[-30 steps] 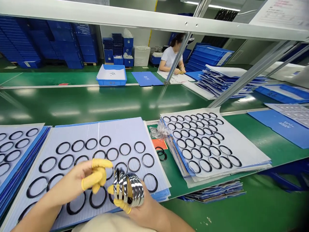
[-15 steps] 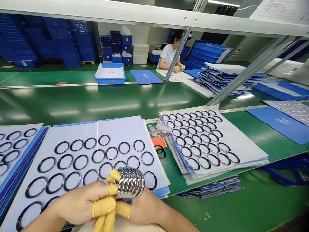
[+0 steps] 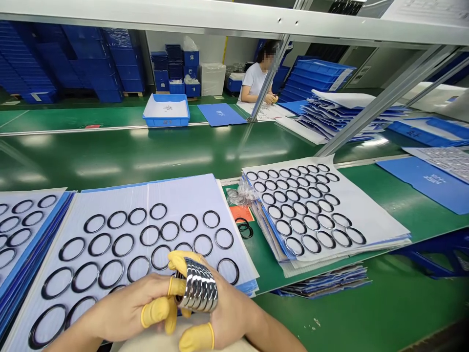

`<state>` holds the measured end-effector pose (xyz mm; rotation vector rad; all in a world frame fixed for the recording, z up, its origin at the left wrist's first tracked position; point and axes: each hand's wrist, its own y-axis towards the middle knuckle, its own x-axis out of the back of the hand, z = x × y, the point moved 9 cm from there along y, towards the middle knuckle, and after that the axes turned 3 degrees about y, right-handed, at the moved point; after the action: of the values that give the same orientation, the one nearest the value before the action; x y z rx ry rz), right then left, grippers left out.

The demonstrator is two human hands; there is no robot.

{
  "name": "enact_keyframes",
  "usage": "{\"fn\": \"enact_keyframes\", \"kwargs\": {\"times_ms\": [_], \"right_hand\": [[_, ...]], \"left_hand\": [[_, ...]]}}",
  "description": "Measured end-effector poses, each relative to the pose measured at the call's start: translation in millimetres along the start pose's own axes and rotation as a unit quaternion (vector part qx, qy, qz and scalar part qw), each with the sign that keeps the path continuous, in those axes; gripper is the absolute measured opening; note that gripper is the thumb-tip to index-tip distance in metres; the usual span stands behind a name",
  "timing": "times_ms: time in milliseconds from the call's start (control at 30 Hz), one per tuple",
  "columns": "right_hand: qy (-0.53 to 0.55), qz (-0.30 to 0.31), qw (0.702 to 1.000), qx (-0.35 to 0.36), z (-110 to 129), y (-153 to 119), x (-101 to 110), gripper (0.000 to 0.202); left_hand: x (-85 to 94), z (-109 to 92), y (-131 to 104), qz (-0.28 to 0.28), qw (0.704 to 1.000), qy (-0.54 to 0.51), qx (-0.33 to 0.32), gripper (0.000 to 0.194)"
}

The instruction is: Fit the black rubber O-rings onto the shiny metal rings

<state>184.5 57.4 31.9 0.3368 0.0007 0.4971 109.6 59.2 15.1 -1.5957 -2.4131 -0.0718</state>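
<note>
A row of shiny metal rings (image 3: 201,288) sits bunched together between my hands, low in the middle of the head view. My right hand (image 3: 232,305) is curled round the rings, with its yellow-capped fingers over their far side. Its capped thumb sticks out below, apart from them. My left hand (image 3: 126,303) has bent fingers in yellow finger cots, and one fingertip presses at the left end of the row. Part of its grip is hidden behind the rings. Beneath both hands, a white sheet (image 3: 186,193) carries several dark rings (image 3: 159,211) laid in rows.
To the right, another sheet stack (image 3: 381,225) bears rows of rings. Loose black rings (image 3: 245,230) lie beside crumpled plastic (image 3: 242,194). A metal rail (image 3: 234,22) crosses overhead, with a slanted post (image 3: 370,112) at right. Across the green bench sits a person (image 3: 252,83).
My right thumb has swung down, away from the rings and my left fingers. My right fingers now reach further over the rings, which have tilted slightly.
</note>
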Motion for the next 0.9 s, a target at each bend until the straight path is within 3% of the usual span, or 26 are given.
{"fn": "enact_keyframes", "kwargs": {"times_ms": [100,300,600,700,800,900], "right_hand": [[-0.037,0.035,0.999,0.016,3,1,-7,0.055],[-0.053,-0.025,0.998,0.009,-9,-2,0,0.086],[-0.064,-0.042,0.997,-0.003,-11,-6,-3,0.084],[-0.069,-0.062,0.996,0.004,-14,-6,-1,0.09],[-0.069,-0.056,0.996,0.026,-10,-3,-2,0.082],[-0.031,0.004,0.998,0.045,-4,2,-10,0.061]], "left_hand": [[5.3,2,1,-0.041,0.999,-0.024,-0.017,0.063],[11.7,14,8,-0.088,0.993,-0.083,0.001,0.058],[4.4,32,13,-0.104,0.968,-0.218,0.063,0.022],[4.1,37,15,-0.14,0.954,-0.26,0.061,0.015],[10.6,38,13,-0.196,0.949,-0.245,0.029,0.016],[15.5,33,6,-0.227,0.953,-0.203,-0.008,0.02]]}}
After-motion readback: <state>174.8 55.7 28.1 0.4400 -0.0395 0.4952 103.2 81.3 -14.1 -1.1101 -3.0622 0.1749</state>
